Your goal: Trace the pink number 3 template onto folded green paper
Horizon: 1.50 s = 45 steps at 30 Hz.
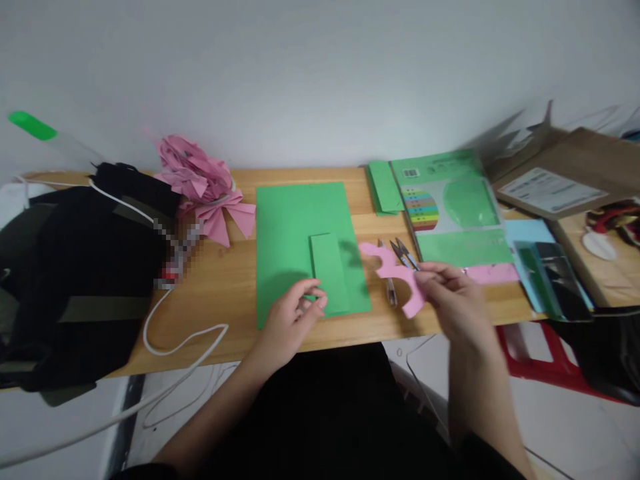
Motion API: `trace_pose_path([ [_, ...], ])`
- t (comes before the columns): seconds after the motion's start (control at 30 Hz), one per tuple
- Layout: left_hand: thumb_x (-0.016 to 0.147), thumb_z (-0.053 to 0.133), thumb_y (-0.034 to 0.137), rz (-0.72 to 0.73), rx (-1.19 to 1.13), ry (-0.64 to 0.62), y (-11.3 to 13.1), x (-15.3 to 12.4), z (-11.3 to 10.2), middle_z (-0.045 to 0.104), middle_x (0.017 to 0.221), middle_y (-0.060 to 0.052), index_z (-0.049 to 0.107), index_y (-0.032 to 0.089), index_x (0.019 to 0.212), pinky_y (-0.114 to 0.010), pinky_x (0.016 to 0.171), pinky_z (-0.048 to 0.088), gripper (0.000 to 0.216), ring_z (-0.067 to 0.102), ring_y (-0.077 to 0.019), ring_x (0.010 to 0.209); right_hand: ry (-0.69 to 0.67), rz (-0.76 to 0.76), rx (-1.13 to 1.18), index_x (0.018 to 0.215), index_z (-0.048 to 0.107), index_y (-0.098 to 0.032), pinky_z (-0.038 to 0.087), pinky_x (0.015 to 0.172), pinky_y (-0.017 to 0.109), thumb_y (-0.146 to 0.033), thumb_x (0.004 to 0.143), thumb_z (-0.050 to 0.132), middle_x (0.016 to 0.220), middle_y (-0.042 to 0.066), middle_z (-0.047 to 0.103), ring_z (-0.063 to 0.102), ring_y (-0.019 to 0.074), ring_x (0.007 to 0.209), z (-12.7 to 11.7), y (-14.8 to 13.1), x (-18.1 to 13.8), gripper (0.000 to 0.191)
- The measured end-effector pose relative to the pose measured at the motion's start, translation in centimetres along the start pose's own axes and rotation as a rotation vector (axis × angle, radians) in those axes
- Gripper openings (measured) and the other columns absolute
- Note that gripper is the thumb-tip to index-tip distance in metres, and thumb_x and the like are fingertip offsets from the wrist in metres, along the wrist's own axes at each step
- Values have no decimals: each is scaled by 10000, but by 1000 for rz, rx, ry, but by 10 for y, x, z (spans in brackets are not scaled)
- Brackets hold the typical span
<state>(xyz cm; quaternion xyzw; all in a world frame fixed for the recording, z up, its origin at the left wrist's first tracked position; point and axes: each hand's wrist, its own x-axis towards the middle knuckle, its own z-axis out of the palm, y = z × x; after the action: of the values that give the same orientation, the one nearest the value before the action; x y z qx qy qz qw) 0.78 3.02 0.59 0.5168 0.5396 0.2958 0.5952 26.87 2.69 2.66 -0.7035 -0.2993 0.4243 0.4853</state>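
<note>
My right hand (453,293) pinches a pink paper cut-out (400,270) with wavy, scalloped edges, held above the table. Behind and below it lie thread snips (406,253) with dark blades and a slim pointed tool (391,290), partly covered by the cut-out. A large green paper sheet (285,233) lies flat in front of me. On its right part rests a folded green paper strip (330,267). Beside the strip's lower left edge is my left hand (295,313), its fingers loosely curved, thumb and forefinger slightly apart, with nothing visible between them.
Crumpled and pleated pink paper (200,177) and a black bag (90,260) occupy the left. A second folded green piece (385,189) adjoins a green paper pack (455,207). Farther right stands a cardboard box (560,167). A white cable (165,347) hangs over the front edge.
</note>
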Motion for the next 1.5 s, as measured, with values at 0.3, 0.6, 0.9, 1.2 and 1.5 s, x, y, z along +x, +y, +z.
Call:
trace_pose_path([
  [0.3,684,751,289,-154,-496,64,1,12,13,716,773,-46,639,146,833,-215,516,472,235,668,-158,668,-293,17,127,790,698,-186,569,688,285,-361,607,863,739,31,735,668,131,651,48,21,-46,302],
  [0.6,770,689,308,-236,-635,83,-2,14,9,739,984,-114,572,153,1092,-245,531,520,376,735,-217,738,507,133,433,809,622,-182,545,961,340,-241,896,424,920,98,667,693,152,855,-64,17,29,224],
  [0.9,712,755,277,-232,-611,82,-3,13,13,730,1052,-100,602,166,1068,-221,521,514,403,738,-210,747,456,332,453,917,596,-170,591,591,196,-318,968,270,1025,140,610,677,135,833,-66,-3,39,361],
  [1.2,696,768,331,-216,-609,72,-6,12,10,729,1055,-96,628,163,1028,-228,544,521,398,736,-204,747,491,322,457,863,627,-174,595,654,210,-313,975,272,1026,128,607,652,142,924,-66,-1,44,397],
  [1.5,682,764,341,-201,-594,55,-6,11,12,743,1014,-84,706,158,923,-220,549,505,308,737,-209,782,493,282,388,846,621,-193,518,1002,418,-319,961,264,1010,135,612,633,194,1004,-63,1,46,396],
])
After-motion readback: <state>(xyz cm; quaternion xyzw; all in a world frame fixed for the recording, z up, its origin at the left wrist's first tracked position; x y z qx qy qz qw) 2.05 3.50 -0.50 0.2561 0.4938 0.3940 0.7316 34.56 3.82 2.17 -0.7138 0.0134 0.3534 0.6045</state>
